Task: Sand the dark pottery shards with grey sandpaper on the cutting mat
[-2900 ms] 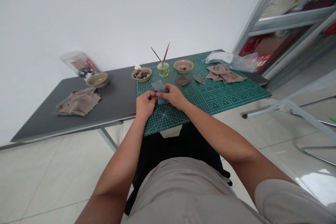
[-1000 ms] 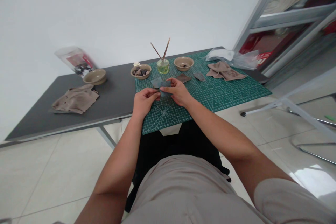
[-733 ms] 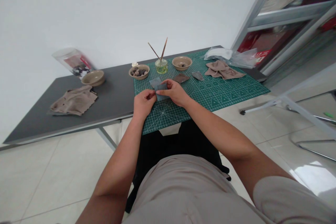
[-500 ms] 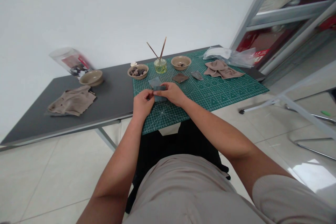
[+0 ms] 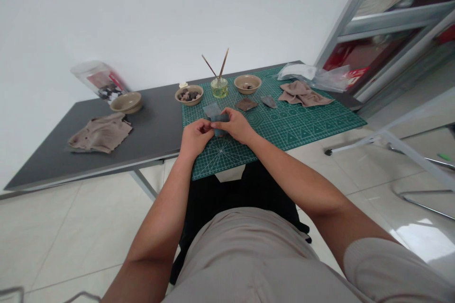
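Since a second ago, the left hand's fingers have curled in closer to the right hand. From the head view, I see the right thumb and fingers clamped on a grey sheet, which lies between both hands above the green mat. I can't tell whether the left fingertips pinch it. Its upper edge runs sideways; fingers hide its long axis.

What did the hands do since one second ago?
The right hand moved slightly left and nearer the body, with the grey sheet it holds. The left hand looks more curled. I see nothing let go. The jar, mat and brown piece stayed put.
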